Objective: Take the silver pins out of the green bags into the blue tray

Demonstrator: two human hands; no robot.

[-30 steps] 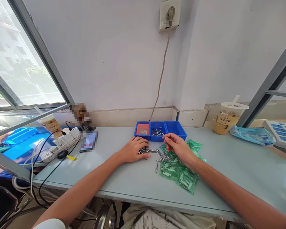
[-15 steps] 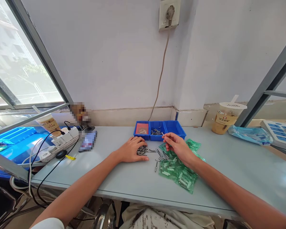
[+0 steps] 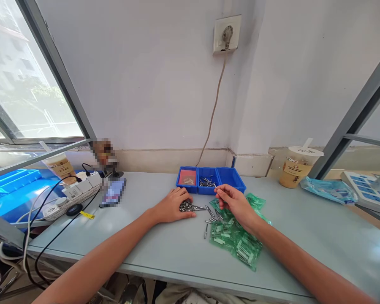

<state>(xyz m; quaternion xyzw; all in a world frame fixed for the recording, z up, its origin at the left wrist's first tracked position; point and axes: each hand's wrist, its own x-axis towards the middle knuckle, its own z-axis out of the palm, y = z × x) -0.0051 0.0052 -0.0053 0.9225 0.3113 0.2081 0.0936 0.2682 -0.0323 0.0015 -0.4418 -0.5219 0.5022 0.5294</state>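
Note:
My left hand (image 3: 172,206) rests on the table, fingers curved and thumb spread, cupped beside a pile of small metal pins (image 3: 186,207). Its palm side is hidden. My right hand (image 3: 236,206) is raised over the green plastic bags (image 3: 220,238), with thumb and forefinger pinched on a thin metal pin (image 3: 215,185) whose tip shows. Several loose pins (image 3: 206,231) lie between the hands. Just behind them stands a blue three-part tray (image 3: 237,190): a reddish packet (image 3: 187,175) fills the left compartment, and metal pins (image 3: 206,181) lie in the middle one.
A phone (image 3: 114,192) and a white power strip (image 3: 77,192) with cables stand at the left. To the right are a drink cup (image 3: 296,166) and a light-blue packet (image 3: 328,190). Metal frame bars (image 3: 356,99) slope up on both sides.
The view has tilted up slightly, so everything sits lower. Both hands keep nearly the same place and pose, the right still pinching the pin near the tray.

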